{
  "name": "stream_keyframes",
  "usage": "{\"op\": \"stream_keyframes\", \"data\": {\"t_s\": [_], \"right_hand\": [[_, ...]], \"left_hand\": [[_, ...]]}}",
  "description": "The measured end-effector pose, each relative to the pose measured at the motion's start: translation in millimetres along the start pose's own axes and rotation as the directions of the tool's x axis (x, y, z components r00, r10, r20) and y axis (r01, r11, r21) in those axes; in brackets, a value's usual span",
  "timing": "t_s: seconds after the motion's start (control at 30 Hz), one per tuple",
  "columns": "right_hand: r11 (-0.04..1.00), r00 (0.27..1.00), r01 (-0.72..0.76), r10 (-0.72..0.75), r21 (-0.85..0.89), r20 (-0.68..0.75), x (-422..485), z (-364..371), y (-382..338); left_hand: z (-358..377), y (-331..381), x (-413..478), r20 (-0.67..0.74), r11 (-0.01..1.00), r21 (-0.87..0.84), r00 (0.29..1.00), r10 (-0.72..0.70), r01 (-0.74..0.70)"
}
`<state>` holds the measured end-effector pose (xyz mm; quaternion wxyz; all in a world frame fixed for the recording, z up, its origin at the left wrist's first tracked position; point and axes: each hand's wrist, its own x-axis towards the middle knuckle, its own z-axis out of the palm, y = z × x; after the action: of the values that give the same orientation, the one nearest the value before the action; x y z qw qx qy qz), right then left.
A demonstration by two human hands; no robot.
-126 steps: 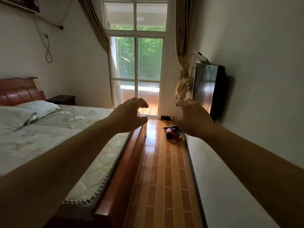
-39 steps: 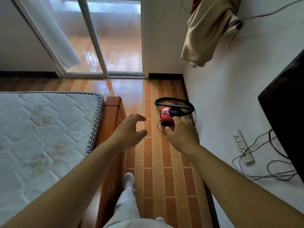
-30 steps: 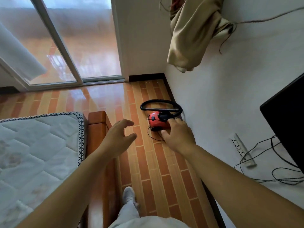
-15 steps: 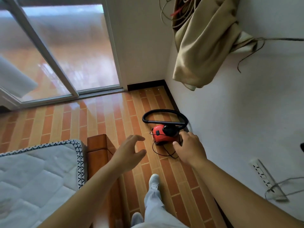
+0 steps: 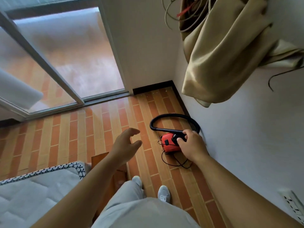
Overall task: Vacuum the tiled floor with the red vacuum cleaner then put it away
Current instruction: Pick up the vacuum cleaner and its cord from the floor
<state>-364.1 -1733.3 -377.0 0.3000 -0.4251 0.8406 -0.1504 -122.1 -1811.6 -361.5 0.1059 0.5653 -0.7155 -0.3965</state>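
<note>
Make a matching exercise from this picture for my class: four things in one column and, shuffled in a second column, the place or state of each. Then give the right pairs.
Column A
1. right hand
2. left hand
3. black hose
4. beige curtain

Column B
a. bundled up, hanging against the wall
b. open, holding nothing, above the tiled floor
c. gripping the top of the red vacuum cleaner
d. curved in a loop, close to the corner of the room

Pairs: 1-c, 2-b, 3-d, 4-a
</note>
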Motion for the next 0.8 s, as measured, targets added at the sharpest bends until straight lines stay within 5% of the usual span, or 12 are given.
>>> {"op": "stream_keyframes", "data": {"t_s": [0.27, 0.57, 0.8], "right_hand": [[0.960, 0.962, -0.266, 0.270, 0.092, -0.041, 47.2, 17.8, -11.1], [0.799, 0.814, -0.549, 0.578, 0.243, -0.062, 34.6, 43.4, -18.6], [0.672, 0.729, -0.631, 0.685, 0.388, -0.001, 10.7, 70.3, 13.4]], "left_hand": [[-1.5, -16.4, 121.0, 0.245, 0.991, 0.041, 0.963, 0.113, -0.127], [13.5, -12.9, 213.9, 0.525, 0.937, 0.152, 0.829, 0.193, -0.315], [54.7, 10.1, 211.4, 0.673, 0.875, 0.189, 0.707, 0.215, -0.445]]}}
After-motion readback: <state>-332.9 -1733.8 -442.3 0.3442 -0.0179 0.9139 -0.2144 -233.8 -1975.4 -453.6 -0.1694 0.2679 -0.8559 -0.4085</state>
